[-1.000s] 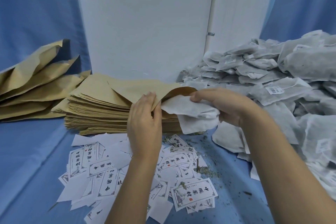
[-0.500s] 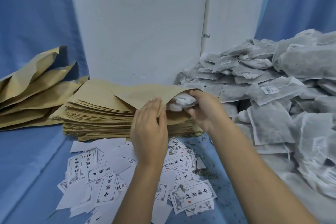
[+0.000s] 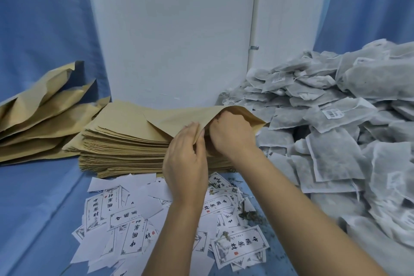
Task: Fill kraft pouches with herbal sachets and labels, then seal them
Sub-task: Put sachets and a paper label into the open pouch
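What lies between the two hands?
Head view: the lifted wall of the top kraft pouch; the left hand pinches it, the right hand reaches inside.

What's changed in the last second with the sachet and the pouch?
The right hand pushed the white sachet leftward into the top kraft pouch; the sachet is now hidden inside. The left hand still pinches the pouch's mouth open. The pouch stack, labels and sachet pile are unchanged.

Blue-covered bench (image 3: pixel 33 208): kraft pouch stack (image 3: pixel 125 141) centre, loose pouches (image 3: pixel 40 123) left, labels (image 3: pixel 134 231) lower centre, sachet heap (image 3: pixel 336 141) right, herb crumbs (image 3: pixel 248 215).
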### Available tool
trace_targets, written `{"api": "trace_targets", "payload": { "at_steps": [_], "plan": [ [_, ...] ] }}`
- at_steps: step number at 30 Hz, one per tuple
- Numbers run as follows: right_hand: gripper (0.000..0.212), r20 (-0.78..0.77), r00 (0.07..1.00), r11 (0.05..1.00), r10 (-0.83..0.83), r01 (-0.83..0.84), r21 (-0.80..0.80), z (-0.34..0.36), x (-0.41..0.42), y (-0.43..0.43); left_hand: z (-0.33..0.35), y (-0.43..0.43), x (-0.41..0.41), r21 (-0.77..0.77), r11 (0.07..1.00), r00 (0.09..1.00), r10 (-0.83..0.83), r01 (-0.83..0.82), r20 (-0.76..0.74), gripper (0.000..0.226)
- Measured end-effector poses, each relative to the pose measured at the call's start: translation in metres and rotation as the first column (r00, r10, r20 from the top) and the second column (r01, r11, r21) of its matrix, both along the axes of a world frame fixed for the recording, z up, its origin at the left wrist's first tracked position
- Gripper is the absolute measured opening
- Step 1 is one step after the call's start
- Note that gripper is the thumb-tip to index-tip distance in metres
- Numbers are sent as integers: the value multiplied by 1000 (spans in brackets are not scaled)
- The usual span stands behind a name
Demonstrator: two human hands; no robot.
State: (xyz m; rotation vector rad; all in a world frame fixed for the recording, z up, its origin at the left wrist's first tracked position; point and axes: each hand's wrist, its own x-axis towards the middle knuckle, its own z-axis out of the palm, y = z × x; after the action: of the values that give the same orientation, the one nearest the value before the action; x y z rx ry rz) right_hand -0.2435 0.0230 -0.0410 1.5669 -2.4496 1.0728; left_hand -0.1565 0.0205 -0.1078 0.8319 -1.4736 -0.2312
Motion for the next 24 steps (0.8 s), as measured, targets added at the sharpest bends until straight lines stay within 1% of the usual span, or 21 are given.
{"api": "trace_targets", "payload": {
  "at_steps": [1, 4, 5, 8, 10, 12, 13, 14, 16, 18, 19, 20, 21, 23, 24],
  "plan": [
    [28, 0, 1000, 999, 6, -6, -35, -2, 1, 3, -1, 0, -1, -4, 1000, 1000, -2, 2, 10, 28],
    [25, 47, 989, 989, 141, -139, -40, -7, 2, 5, -2, 0, -1, -45, 999, 1000, 24, -24, 14, 29],
    [24, 29, 985, 985, 171, -170, -14, -8, 1, 2, -3, 0, 0, -88, 995, 999, 50, -48, 21, 30],
    [25, -98, 968, 970, 231, -222, 97, -11, -3, -12, -8, -2, -2, -249, 959, 988, 152, -136, 43, 28],
    [26, -115, 954, 958, 276, -262, 118, -10, -3, -19, -9, -2, -3, -266, 952, 985, 170, -154, 34, 28],
    [26, -115, 952, 956, 284, -273, 103, -9, -2, -22, -8, -1, -3, -223, 964, 987, 154, -142, 39, 29],
    [25, -120, 954, 961, 274, -266, 76, -10, -2, -22, -5, -1, -2, -174, 976, 990, 139, -131, 38, 30],
    [24, -103, 963, 968, 250, -251, 9, -13, -2, -19, -1, -1, -1, -98, 989, 993, 117, -114, 29, 31],
    [24, -50, 987, 964, 155, -162, -210, -21, 0, -7, 7, -3, 1, 94, 993, 997, 68, -70, 27, 36],
    [27, 1, 999, 899, 47, -42, -437, -34, -1, 7, 9, -10, 3, 240, 970, 998, 23, -35, 52, 45],
    [28, 34, 999, 868, 9, 9, -497, -41, -4, 14, 9, -13, 4, 275, 961, 998, 1, -19, 63, 48],
    [28, 63, 998, 858, -28, 56, -510, -47, -9, 19, 9, -16, 4, 292, 956, 997, -20, -3, 74, 48],
    [28, 89, 994, 869, -60, 96, -486, -54, -16, 23, 9, -16, 4, 299, 954, 995, -40, 12, 88, 48],
    [31, 104, 987, 918, -127, 156, -365, -65, -32, 28, 8, -15, 2, 302, 953, 992, -74, 38, 107, 48],
    [31, 59, 985, 948, -163, 173, -268, -70, -40, 31, 8, -13, 1, 299, 953, 990, -83, 47, 111, 48]
  ]
}}
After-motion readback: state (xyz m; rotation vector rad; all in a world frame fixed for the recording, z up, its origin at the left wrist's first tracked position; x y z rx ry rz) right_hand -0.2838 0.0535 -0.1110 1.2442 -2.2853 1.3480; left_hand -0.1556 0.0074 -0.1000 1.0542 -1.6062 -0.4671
